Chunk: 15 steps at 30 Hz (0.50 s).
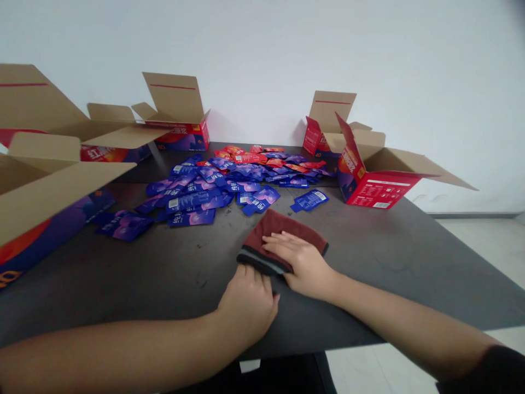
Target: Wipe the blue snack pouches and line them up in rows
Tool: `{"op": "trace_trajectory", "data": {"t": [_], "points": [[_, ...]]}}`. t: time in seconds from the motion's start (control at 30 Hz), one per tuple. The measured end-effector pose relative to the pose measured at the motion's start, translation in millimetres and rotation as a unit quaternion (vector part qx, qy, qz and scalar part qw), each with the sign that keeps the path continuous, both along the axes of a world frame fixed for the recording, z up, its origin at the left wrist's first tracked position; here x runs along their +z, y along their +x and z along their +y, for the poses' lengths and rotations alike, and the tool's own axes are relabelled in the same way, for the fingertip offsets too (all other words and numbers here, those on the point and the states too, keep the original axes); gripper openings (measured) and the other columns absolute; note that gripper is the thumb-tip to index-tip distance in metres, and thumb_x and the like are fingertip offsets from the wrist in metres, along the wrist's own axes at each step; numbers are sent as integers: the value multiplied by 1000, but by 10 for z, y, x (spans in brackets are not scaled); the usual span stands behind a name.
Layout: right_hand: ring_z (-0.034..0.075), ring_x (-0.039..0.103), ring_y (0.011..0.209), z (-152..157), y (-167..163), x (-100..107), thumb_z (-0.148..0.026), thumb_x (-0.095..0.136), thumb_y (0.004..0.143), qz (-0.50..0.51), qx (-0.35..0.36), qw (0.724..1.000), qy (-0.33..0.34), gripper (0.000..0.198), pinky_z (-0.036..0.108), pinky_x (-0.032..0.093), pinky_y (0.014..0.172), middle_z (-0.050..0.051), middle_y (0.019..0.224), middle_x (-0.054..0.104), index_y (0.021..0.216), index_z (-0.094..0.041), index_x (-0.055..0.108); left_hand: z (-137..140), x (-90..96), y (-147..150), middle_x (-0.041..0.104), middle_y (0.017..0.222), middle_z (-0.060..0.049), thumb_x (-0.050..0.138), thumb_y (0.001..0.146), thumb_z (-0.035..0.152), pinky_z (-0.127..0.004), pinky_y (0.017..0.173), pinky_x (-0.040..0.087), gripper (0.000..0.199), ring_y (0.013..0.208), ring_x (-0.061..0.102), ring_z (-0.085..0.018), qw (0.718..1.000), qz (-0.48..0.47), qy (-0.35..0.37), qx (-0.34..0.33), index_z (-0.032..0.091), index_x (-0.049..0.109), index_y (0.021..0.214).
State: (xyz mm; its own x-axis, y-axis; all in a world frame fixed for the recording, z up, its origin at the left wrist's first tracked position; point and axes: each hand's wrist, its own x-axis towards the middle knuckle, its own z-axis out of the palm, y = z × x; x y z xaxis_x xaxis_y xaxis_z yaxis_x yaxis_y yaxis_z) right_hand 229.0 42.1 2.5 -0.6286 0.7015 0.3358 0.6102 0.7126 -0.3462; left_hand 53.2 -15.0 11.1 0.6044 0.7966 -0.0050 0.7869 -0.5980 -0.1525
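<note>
A maroon cloth [279, 224] with a black and grey banded edge lies folded near the middle of the table; whether it is a cap or a towel I cannot tell. My right hand [305, 262] rests flat on top of it with the fingers stretched out. At the near banded edge, my left hand [250, 303] grips the cloth, its fingertips hidden under the band and its thumb pointing right. Just beyond the cloth lie blue-purple sachets [262, 200], and one blue sachet [310, 200] sits apart to the right.
A heap of blue and red sachets [241, 172] covers the back middle of the dark table [164, 279]. Open cardboard boxes stand on the left [53, 219], back left [184, 134], back right [318, 137] and right [377, 189]. A white wall [262, 65] rises behind.
</note>
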Motion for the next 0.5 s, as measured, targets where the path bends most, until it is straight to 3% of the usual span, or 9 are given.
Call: {"op": "trace_trajectory", "data": {"t": [0.1, 0.17, 0.27, 0.43, 0.5], "points": [[23, 52, 123, 29, 30, -7, -8, 50, 69, 22, -108, 994, 14, 54, 46, 34, 109, 10, 127, 61, 121, -19, 60, 4, 13, 7, 55, 124, -32, 48, 86, 35, -47, 87, 44, 53, 113, 55, -41, 999, 23, 30, 16, -6, 58, 120], [23, 49, 126, 5, 21, -11, -8, 50, 69, 17, -87, 996, 20, 54, 46, 33, 110, 10, 130, 58, 121, -18, 60, 2, 15, 10, 61, 117, -30, 47, 87, 34, -46, 85, 45, 48, 108, 59, -39, 1000, 18, 17, 16, -3, 63, 114], [22, 45, 129, -35, -12, -15, -8, 50, 69, -4, 12, 1000, 9, 55, 43, 32, 112, 7, 135, 55, 122, -18, 59, -9, 3, 9, 70, 97, -23, 46, 89, 31, -44, 82, 46, 39, 94, 65, -34, 1000, 1, -22, 2, 3, 70, 98], [23, 49, 126, 16, 17, -30, -7, 50, 69, 15, -122, 992, 20, 54, 46, 33, 110, 10, 131, 58, 121, -18, 60, -24, -22, 15, 49, 128, -36, 50, 87, 34, -46, 87, 45, 58, 118, 51, -43, 999, -1, 13, 37, -10, 53, 124], [24, 46, 129, 2, 10, -26, -7, 51, 69, 5, -78, 997, 18, 55, 46, 32, 111, 10, 134, 56, 123, -18, 59, -24, -13, 21, 57, 120, -33, 48, 87, 34, -46, 87, 45, 52, 113, 55, -41, 999, -5, -16, 38, -6, 60, 117]]}}
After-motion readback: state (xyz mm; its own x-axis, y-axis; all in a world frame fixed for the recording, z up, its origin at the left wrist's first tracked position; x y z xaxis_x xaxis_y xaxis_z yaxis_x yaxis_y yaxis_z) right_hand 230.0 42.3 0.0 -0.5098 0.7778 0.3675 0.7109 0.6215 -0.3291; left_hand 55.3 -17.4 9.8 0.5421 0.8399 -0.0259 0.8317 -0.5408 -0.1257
